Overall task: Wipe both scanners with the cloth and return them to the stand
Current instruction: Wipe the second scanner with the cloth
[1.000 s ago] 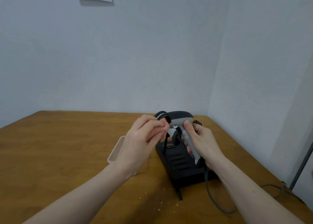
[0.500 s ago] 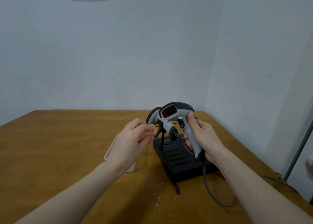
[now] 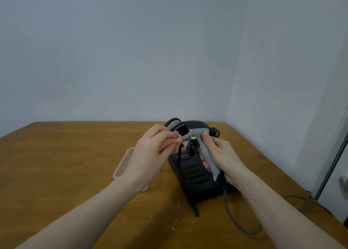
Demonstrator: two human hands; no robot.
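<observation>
Above the black stand [image 3: 195,175] on the table [image 3: 56,164], the right hand [image 3: 218,154] grips a scanner [image 3: 195,130] by its handle; the left hand [image 3: 156,151] pinches at its red window, perhaps holding a cloth. Light and rigid, it handles best by the grip, its cable trailing.

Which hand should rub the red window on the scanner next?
The left hand, probably. Its fingertips are already at the scanner's red window, while the right hand is busy gripping the handle.

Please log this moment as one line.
right hand: holds scanner | left hand: fingertips at its red window | stand: below
</observation>
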